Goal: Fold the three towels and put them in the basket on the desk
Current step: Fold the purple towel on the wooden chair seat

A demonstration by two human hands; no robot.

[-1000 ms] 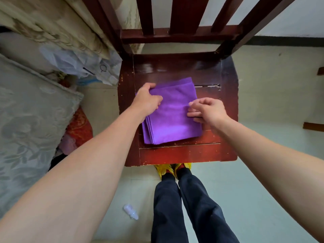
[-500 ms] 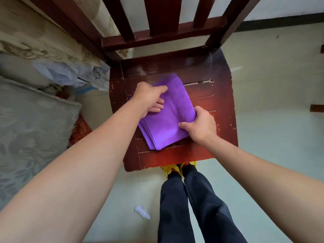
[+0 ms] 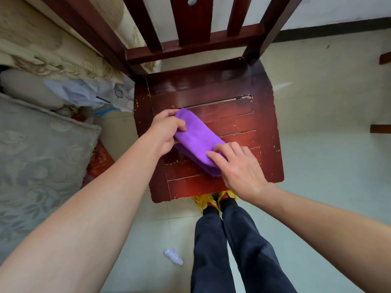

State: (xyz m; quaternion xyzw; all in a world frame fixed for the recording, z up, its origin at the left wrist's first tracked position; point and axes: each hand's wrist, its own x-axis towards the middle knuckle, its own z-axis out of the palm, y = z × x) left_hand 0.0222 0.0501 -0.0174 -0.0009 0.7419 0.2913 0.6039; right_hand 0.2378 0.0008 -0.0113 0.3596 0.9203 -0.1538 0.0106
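A purple towel (image 3: 197, 138) lies folded into a narrow, thick strip on the seat of a dark red wooden chair (image 3: 243, 119), running diagonally from upper left to lower right. My left hand (image 3: 167, 131) grips the strip's far left end, thumb on top. My right hand (image 3: 239, 166) rests with spread fingers pressed on the near right end. No basket, desk or other towel is in view.
The chair back's slats (image 3: 194, 20) rise at the top. A patterned mattress or cushion (image 3: 38, 157) and crumpled plastic bags (image 3: 88, 94) lie to the left. A small plastic bottle (image 3: 173, 255) is on the pale floor beside my dark trouser legs (image 3: 230, 250).
The towel has been folded over once more, from a wide rectangle into a narrow strip. My right hand moved from its right edge onto the near end; my left hand now grips the far end.
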